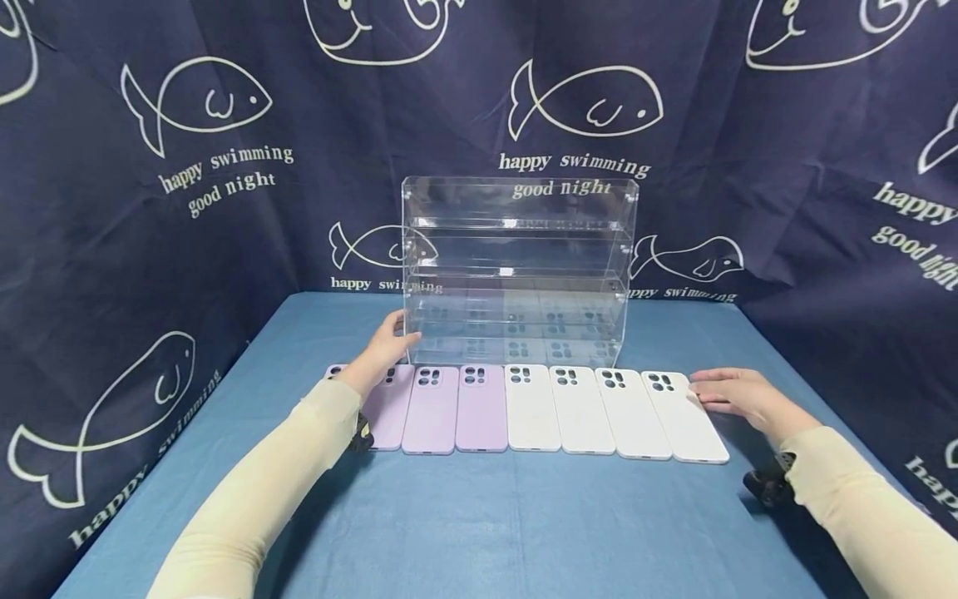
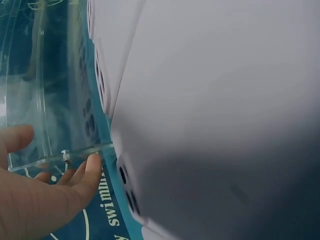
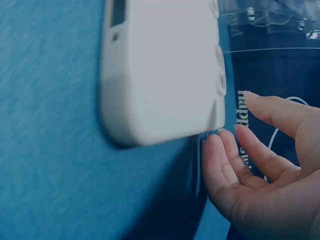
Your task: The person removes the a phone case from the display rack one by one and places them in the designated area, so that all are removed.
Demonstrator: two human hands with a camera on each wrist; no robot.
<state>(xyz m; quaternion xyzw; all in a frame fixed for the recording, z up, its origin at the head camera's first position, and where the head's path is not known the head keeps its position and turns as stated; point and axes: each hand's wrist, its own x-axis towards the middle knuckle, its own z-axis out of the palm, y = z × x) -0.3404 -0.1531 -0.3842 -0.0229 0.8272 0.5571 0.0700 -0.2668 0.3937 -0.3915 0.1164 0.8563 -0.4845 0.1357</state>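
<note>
A clear acrylic display rack (image 1: 516,258) with several tiers stands behind a row of phone cases. My left hand (image 1: 385,345) is at the rack's lower left side. In the left wrist view its thumb (image 2: 19,136) and fingers lie on either side of the rack's clear side panel (image 2: 30,165), with a gap at the thumb. Beneath that wrist are lilac phone cases (image 1: 430,416), their camera cutouts facing the rack. My right hand (image 1: 741,395) has its fingers loosely bent at the upper right corner of the rightmost white phone case (image 1: 688,424).
More white phone cases (image 1: 531,416) lie side by side in the row, face down on the blue cloth (image 1: 479,532). Dark blue curtains (image 1: 464,100) printed with white fish surround the table on the back and both sides.
</note>
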